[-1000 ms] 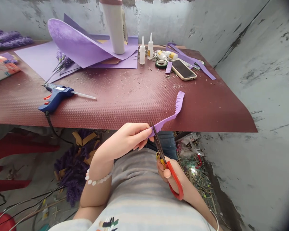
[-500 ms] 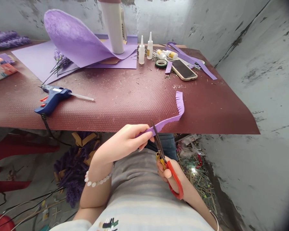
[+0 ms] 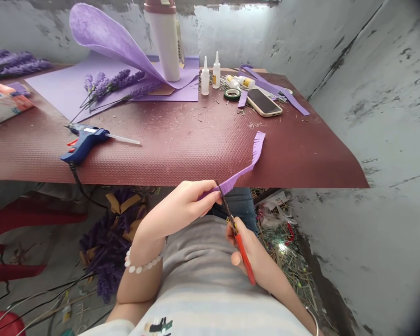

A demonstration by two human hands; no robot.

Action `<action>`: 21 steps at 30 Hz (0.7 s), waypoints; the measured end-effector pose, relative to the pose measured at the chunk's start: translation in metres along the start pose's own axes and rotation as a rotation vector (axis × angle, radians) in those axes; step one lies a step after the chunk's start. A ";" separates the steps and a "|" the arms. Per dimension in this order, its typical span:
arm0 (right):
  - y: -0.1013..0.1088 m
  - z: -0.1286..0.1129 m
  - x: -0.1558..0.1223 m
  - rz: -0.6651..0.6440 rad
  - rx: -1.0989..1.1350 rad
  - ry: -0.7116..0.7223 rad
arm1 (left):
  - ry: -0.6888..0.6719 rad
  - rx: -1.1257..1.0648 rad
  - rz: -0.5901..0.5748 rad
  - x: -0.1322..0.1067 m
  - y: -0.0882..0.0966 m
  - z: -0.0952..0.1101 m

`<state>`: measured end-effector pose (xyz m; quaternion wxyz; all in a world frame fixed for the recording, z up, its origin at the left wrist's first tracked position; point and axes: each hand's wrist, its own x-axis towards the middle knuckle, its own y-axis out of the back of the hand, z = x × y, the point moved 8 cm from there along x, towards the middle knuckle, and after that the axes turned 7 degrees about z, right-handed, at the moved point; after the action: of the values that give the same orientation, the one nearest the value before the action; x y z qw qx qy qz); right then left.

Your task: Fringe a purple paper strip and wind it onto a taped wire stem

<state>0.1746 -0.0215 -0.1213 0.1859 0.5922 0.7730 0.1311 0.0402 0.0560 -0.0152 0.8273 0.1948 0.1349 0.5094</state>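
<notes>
Head view, fringed purple strip (image 3: 239,173): one end in the left hand (image 3: 185,206), the other reaching over the brown textured desk (image 3: 182,144).
Left fingers: pinching the strip.
Right hand (image 3: 254,249): fingers wrapped round the red-handled metal scissors (image 3: 244,259) — blades touching the strip beside the left fingertips.
Tall white tumbler (image 3: 165,46): upright, brownish-pink lid on, contents hidden.
Small translucent pointed-nozzle bottles (image 3: 205,84): two upright, near the tumbler — contents too unclear to tell.
</notes>
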 end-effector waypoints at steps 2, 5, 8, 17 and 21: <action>-0.002 0.003 -0.001 -0.003 0.008 -0.002 | -0.008 0.026 -0.011 0.000 -0.003 -0.001; -0.004 0.006 -0.002 -0.004 0.096 -0.041 | -0.006 0.027 -0.016 0.000 -0.004 -0.002; -0.007 0.006 -0.004 -0.018 0.220 -0.111 | 0.012 0.007 -0.033 -0.001 -0.003 0.001; -0.006 0.011 -0.004 0.014 0.227 -0.102 | 0.092 -0.137 -0.088 0.001 -0.005 -0.002; -0.009 0.010 -0.002 -0.019 0.294 -0.088 | 0.106 -0.174 -0.107 0.004 -0.007 -0.006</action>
<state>0.1718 -0.0263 -0.1336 0.1320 0.6107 0.7807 -0.0115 0.0445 0.0576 -0.0236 0.8587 0.0878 0.1439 0.4840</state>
